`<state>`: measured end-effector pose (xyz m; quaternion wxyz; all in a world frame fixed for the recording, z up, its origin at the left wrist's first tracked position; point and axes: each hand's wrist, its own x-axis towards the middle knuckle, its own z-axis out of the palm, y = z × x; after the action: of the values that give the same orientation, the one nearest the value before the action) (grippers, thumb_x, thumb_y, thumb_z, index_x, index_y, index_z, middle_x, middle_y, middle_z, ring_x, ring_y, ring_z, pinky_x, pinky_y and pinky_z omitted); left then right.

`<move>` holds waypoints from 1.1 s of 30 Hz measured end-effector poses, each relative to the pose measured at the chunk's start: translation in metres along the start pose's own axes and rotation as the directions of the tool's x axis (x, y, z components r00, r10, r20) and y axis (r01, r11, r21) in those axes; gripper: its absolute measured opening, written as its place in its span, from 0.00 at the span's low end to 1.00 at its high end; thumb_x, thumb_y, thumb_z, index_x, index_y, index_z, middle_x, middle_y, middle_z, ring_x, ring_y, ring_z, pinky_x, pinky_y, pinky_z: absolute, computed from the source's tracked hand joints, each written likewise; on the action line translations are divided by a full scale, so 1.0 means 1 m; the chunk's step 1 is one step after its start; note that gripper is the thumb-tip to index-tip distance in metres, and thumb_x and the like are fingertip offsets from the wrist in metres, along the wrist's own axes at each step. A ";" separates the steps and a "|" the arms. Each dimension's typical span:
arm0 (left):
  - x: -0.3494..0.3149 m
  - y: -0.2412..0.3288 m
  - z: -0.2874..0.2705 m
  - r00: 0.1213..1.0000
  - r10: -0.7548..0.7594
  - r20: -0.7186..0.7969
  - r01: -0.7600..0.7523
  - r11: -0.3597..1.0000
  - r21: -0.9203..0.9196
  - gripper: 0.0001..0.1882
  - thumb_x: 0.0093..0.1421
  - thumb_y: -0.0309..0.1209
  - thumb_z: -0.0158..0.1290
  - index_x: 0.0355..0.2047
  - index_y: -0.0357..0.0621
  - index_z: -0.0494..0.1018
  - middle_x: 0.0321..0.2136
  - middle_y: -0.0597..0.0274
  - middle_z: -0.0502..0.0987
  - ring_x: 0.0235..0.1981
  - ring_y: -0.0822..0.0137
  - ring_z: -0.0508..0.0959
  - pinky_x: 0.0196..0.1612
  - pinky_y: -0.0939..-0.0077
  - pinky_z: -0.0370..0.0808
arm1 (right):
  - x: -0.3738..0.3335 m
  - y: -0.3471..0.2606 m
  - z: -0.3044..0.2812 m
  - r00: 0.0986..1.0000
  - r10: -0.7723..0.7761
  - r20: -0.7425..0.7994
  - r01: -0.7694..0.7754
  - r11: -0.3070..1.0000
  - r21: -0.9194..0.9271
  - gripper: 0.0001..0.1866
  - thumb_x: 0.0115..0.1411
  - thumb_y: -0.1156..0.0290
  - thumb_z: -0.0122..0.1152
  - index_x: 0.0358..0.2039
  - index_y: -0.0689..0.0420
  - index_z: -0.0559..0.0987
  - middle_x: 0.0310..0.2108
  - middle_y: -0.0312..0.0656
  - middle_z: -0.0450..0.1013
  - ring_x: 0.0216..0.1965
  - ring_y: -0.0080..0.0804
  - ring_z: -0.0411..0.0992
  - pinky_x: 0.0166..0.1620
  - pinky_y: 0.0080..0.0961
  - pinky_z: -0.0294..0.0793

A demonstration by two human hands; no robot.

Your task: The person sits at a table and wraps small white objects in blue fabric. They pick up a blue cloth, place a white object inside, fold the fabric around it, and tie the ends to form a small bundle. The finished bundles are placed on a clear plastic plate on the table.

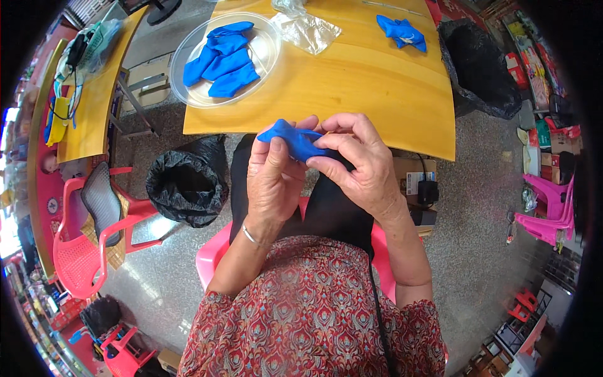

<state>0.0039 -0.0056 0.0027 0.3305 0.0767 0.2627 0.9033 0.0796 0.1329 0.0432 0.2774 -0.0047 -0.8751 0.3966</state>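
Both hands are busy with the same blue fabric piece (296,142), held just off the near edge of the yellow wooden table (370,94), over the person's lap. Left hand (273,179) has it clamped, thumb pressed on the front and fingers wrapped behind. Right hand (364,163) is pinching the other end between thumb and fingertips. The hands are super close together, but can't tell if the fingers actually touch each other behind the cloth. There's a silver bracelet (254,239) on the left wrist, on the lap side of the table's near edge.

On the table's left end there's a round clear plastic tray (269,47) with a bunch of similar blue pieces (229,66) lying in it, some overlapping. A crinkly clear plastic bag (311,32) sits right beside the tray, toward the table's far side. Over at the table's far right there's a star-shaped blue cloth piece (397,31) with a whitish bit showing on it.

Black garbage bag (502,103) stands open just past the table's right edge, another open black bag (204,157) is on the floor below its near left corner.
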 end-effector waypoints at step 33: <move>0.016 -0.004 0.002 0.953 -0.089 -0.291 0.063 0.993 -0.098 0.13 0.63 0.27 0.55 0.47 0.42 0.70 0.50 0.48 0.74 0.51 0.58 0.75 0.57 0.60 0.72 | -0.018 0.033 0.012 0.767 0.610 0.199 -0.553 0.471 0.687 0.14 0.59 0.71 0.66 0.42 0.66 0.77 0.36 0.38 0.76 0.37 0.20 0.74 0.42 0.18 0.76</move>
<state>-0.0058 0.0080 0.0018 0.3252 -0.0836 0.2717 0.9019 0.0819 0.1426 0.0050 0.1370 -0.2084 -0.5848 0.7719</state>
